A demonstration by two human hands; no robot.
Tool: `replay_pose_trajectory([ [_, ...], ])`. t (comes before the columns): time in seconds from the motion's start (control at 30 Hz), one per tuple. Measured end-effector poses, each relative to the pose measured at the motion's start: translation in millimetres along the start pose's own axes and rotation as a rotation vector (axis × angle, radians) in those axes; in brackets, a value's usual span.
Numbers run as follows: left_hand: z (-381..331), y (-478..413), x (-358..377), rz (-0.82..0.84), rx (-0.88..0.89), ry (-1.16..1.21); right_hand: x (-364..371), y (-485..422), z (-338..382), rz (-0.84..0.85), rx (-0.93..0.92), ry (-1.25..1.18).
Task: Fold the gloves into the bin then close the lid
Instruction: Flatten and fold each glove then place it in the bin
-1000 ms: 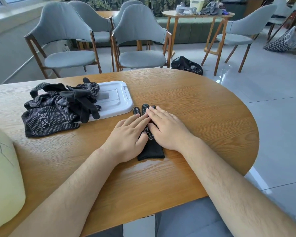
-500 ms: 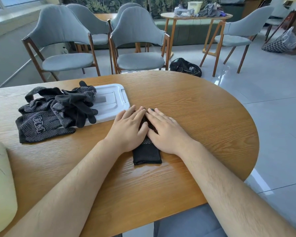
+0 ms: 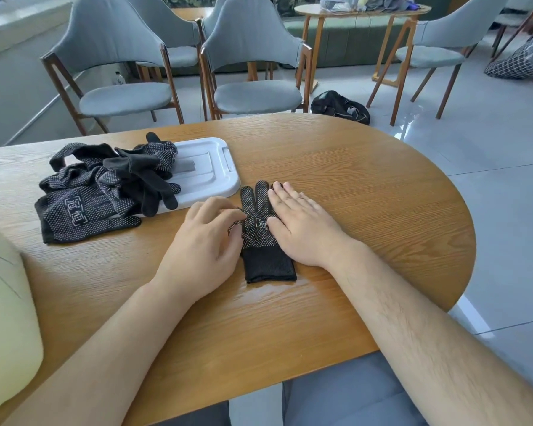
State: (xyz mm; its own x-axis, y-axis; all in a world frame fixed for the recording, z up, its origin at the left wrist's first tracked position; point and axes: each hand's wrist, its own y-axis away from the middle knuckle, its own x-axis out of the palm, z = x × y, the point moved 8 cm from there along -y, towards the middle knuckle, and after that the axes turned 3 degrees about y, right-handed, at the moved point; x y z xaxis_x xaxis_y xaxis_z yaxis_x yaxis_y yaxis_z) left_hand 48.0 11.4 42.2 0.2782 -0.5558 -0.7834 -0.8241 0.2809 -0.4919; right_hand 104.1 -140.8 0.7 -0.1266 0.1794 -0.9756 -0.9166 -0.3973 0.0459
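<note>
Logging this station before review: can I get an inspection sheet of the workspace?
Surface: wooden table.
Job's things: glove flat, cuff toward the person; white lid partly under glove pile; pale bin at left edge.
Clutter: nothing seen.
Hands: left hand, fingers curled on glove's left edge; right hand flat on its right side.
Cables: nothing seen.
Surroundings: grey chairs, black bag on floor.

Grey chairs, wooden table, pale tiled floor
</note>
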Motion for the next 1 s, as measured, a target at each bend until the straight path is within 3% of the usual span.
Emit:
replay_pose_trajectory([
  [0.17, -3, 5, 5, 0.051, -0.035, -0.006, 0, 2, 0, 0.003, 0.003, -0.048],
  [0.27, -4, 1, 8, 0.068, -0.042, -0.015, -16, 8, 1, -0.101, -0.004, -0.162],
  [0.37, -8, 1, 5, 0.056, 0.015, -0.068, -21, 26, 14, -0.166, -0.039, -0.117],
  [0.67, -3, 15, 34, 0.322, -0.014, -0.126, 4, 36, 24, -0.036, -0.039, -0.002],
  [0.9, -12, 28, 25, 0.363, 0.119, -0.110, 6, 36, 23, -0.023, -0.034, -0.002],
  [1.0, -10, 28, 29, 0.411, 0.079, -0.134, 3, 36, 22, -0.019, -0.020, -0.063],
])
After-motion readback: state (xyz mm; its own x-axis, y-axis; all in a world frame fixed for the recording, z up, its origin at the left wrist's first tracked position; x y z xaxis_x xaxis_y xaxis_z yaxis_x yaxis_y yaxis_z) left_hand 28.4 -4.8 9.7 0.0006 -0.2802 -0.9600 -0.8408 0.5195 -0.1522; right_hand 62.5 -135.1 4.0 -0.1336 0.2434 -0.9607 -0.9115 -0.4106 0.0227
